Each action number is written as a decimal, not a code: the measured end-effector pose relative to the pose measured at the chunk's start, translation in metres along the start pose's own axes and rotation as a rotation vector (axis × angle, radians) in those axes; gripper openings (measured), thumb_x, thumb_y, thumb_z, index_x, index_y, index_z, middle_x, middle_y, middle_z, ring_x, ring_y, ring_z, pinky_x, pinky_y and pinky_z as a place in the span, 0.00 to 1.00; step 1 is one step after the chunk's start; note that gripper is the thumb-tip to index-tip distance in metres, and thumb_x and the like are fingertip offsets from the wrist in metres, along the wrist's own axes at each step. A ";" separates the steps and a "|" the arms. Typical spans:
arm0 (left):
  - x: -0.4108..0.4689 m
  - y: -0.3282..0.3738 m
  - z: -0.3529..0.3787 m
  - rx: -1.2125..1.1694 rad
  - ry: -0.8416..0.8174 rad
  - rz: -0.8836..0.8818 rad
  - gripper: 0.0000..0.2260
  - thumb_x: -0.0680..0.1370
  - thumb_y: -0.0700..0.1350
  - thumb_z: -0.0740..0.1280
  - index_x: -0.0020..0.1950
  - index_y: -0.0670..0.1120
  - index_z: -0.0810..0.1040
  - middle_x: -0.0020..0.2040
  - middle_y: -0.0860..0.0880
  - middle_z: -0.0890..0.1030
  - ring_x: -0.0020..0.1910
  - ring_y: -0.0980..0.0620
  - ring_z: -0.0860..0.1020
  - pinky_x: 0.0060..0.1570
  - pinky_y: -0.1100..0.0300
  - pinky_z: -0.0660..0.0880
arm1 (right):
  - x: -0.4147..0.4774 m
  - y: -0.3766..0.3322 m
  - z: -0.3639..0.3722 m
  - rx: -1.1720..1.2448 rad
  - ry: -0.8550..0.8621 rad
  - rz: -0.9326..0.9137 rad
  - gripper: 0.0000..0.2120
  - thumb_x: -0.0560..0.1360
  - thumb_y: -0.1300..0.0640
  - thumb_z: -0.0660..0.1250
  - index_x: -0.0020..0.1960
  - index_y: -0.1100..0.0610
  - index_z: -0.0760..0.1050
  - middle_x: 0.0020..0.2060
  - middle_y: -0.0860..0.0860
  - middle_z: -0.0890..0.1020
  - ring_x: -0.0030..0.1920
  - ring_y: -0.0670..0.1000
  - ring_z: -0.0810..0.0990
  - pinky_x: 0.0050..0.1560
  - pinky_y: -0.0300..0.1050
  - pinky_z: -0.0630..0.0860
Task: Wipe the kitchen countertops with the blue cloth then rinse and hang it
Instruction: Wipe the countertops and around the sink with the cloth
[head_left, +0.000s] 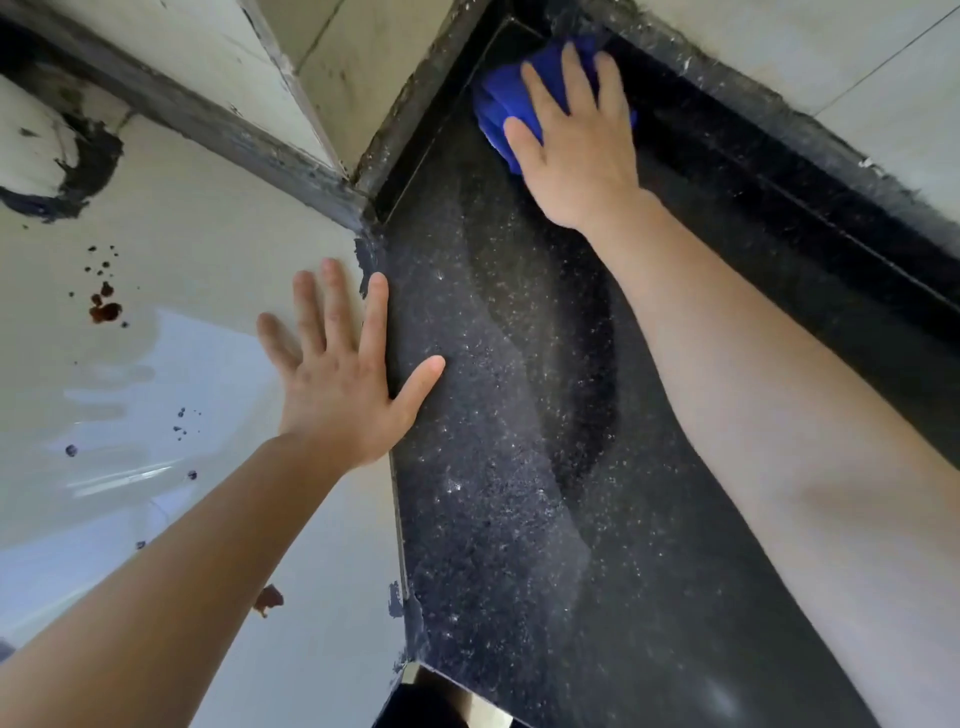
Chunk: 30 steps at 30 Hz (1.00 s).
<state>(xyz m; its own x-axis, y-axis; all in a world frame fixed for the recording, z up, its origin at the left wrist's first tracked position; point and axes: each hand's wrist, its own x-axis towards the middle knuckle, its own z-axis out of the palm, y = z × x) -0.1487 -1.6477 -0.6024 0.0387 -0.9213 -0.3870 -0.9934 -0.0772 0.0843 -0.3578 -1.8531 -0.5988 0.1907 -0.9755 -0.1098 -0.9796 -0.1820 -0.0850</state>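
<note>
- Two hands show, and only the right hand (576, 156) has work under it: it lies flat on the cloth (493, 111), fingers straight and spread, pressing down rather than curling round it.
- We find the cloth directly beneath that palm, in the far corner of the bench (493, 415), close against the dark rim (779, 171) at the back and the one on the left.
- The bench's long axis runs from that corner back toward us, so we judge the coming stroke to be a pull along it — the cloth has nowhere further to go outward.
- Our left hand (343, 384) is well apart from the cloth. It is open, with fingers fanned over the white surface (156, 364) beside the bench and the thumb over the bench's edge; we cannot tell whether it bears weight.
- The cloth is deep blue, bunched into soft folds, showing left of the hand and between the fingers.
- A curved darker band crosses the speckled black bench — likely a damp track, we judge.
- Brown spots (104, 309) mark the white surface.
</note>
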 end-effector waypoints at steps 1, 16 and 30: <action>0.000 0.000 -0.001 0.000 -0.001 -0.001 0.40 0.76 0.74 0.38 0.81 0.52 0.35 0.80 0.42 0.33 0.78 0.39 0.32 0.73 0.30 0.38 | 0.010 -0.015 0.002 0.015 0.005 0.006 0.29 0.84 0.41 0.45 0.82 0.51 0.53 0.82 0.57 0.53 0.80 0.64 0.48 0.80 0.56 0.45; 0.000 -0.001 0.002 0.005 0.014 -0.024 0.41 0.75 0.75 0.39 0.81 0.53 0.37 0.81 0.43 0.35 0.79 0.40 0.34 0.73 0.31 0.38 | -0.187 0.014 0.028 0.157 -0.075 -0.544 0.27 0.83 0.42 0.56 0.79 0.50 0.64 0.81 0.54 0.58 0.81 0.60 0.51 0.80 0.58 0.48; 0.003 0.000 0.001 0.009 -0.015 -0.009 0.42 0.74 0.76 0.39 0.80 0.54 0.34 0.80 0.44 0.32 0.79 0.40 0.32 0.73 0.32 0.35 | -0.139 0.014 0.029 0.141 0.036 0.073 0.28 0.83 0.40 0.50 0.81 0.48 0.58 0.82 0.56 0.54 0.80 0.62 0.50 0.79 0.60 0.48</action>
<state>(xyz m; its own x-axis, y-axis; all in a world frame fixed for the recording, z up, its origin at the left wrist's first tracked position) -0.1483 -1.6506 -0.6042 0.0457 -0.9147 -0.4016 -0.9940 -0.0817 0.0729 -0.3961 -1.7163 -0.6131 0.1148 -0.9898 -0.0850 -0.9716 -0.0941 -0.2169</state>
